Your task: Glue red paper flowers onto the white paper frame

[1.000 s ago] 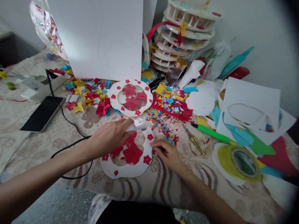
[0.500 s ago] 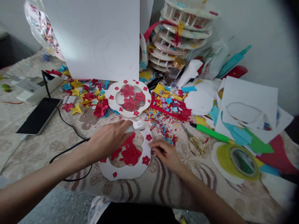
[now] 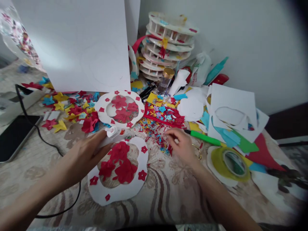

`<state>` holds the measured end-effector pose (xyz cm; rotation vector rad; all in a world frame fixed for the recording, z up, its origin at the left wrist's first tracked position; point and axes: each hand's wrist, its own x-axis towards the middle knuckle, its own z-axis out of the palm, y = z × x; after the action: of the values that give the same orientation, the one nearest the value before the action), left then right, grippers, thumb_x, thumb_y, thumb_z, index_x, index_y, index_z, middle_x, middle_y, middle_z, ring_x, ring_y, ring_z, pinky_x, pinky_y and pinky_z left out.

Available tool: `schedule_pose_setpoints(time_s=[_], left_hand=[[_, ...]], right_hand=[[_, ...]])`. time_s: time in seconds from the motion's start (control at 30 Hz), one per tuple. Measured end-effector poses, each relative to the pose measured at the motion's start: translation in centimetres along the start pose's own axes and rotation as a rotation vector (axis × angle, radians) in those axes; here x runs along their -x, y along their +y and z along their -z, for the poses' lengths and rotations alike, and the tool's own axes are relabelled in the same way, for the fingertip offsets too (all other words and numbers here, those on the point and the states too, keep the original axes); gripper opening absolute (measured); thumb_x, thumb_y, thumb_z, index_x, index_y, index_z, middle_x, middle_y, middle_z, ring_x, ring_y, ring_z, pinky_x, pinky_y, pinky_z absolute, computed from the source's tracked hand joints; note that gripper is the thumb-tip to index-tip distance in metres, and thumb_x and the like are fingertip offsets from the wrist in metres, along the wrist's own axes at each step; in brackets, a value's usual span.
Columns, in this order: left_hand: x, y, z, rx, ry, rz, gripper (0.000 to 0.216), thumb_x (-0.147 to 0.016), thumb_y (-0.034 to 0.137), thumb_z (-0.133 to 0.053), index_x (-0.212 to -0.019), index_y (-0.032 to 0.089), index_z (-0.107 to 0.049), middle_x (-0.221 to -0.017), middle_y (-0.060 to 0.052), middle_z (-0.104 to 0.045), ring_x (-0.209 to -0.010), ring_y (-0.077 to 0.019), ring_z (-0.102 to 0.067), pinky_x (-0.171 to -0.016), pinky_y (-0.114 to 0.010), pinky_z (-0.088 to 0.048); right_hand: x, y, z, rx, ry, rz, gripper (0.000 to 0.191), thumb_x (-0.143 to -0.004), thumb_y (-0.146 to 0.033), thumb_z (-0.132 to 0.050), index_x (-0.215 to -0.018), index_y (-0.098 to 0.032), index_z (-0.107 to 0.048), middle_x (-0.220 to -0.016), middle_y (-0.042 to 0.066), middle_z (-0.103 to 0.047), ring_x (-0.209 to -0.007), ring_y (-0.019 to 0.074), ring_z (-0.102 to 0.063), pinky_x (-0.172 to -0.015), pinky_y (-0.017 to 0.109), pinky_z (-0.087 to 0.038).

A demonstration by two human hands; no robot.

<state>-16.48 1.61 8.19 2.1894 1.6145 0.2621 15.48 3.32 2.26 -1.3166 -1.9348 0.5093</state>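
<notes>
My left hand (image 3: 83,154) is closed around a white glue gun (image 3: 112,132) with a black cord. The gun's front end is above the upper edge of a white paper ring (image 3: 125,195) with red flowers stuck on its rim. Several red paper flowers (image 3: 126,170) fill the ring's middle. Over the heap of small paper scraps (image 3: 160,136), my right hand (image 3: 181,146) has its thumb and fingertips drawn together; whatever is between them is too small to make out. Gold-handled scissors (image 3: 198,151) are mostly hidden behind this hand.
Behind lies a second decorated ring (image 3: 101,98), with paper stars and flowers (image 3: 60,107) to its left. A tiered paper model (image 3: 168,48) stands at the back. Rightwards are a green-handled tool (image 3: 204,136), yellow tape (image 3: 218,163) and paper sheets (image 3: 235,96). A phone (image 3: 20,138) lies left.
The glue gun has moved back from over the near ring to its upper edge. My right hand has left that ring's right side for the scraps. The view has shifted right.
</notes>
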Motion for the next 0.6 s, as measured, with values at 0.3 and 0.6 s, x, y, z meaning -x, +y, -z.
schedule_pose_setpoints(time_s=[0.3, 0.6], left_hand=[[-0.2, -0.2, -0.2, 0.074, 0.02, 0.038, 0.025, -0.085, 0.046, -0.041, -0.077, 0.023, -0.044, -0.061, 0.003, -0.053, -0.051, -0.0141, -0.048, -0.052, -0.027, -0.034], [-0.4, 0.5, -0.3, 0.135, 0.07, 0.118, 0.029, -0.084, 0.049, -0.04, -0.072, 0.024, -0.044, -0.056, 0.003, -0.05, -0.05, -0.0159, -0.048, -0.053, -0.029, -0.033]], right_hand=[[-6.6, 6.6, 1.3, 0.329, 0.009, 0.012, 0.016, -0.085, -0.017, -0.048, -0.085, -0.02, -0.063, -0.086, 0.007, -0.063, -0.08, 0.0206, -0.059, -0.073, 0.033, -0.045], [-8.3, 7.4, 0.9, 0.311, -0.087, 0.052, 0.014, -0.08, -0.01, -0.052, -0.083, -0.02, -0.061, -0.085, 0.005, -0.058, -0.082, 0.0191, -0.054, -0.074, 0.031, -0.044]])
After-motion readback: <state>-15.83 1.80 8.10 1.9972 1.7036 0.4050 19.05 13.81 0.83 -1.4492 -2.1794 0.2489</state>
